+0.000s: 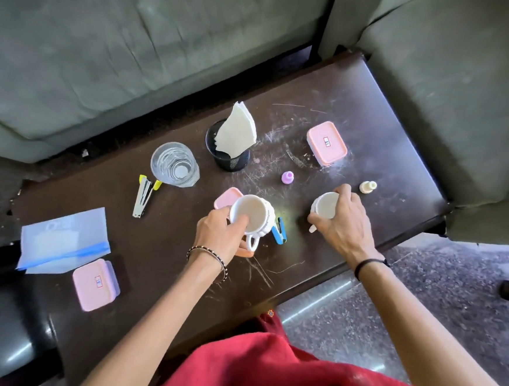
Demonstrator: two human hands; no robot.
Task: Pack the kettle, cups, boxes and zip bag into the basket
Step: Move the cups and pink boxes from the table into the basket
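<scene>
Right grip (pixel 344 219) on cup (pixel 327 205) near table (pixel 403 218) edge

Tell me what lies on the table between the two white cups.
In the head view a small blue stapler lies between them, right beside the left cup; from there to the right cup the tabletop is bare.

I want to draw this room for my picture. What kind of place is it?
Most likely a living room at home. A dark table sits tucked between grey sofas, and on it are white cups, a drinking glass and paper napkins in a holder.
</scene>
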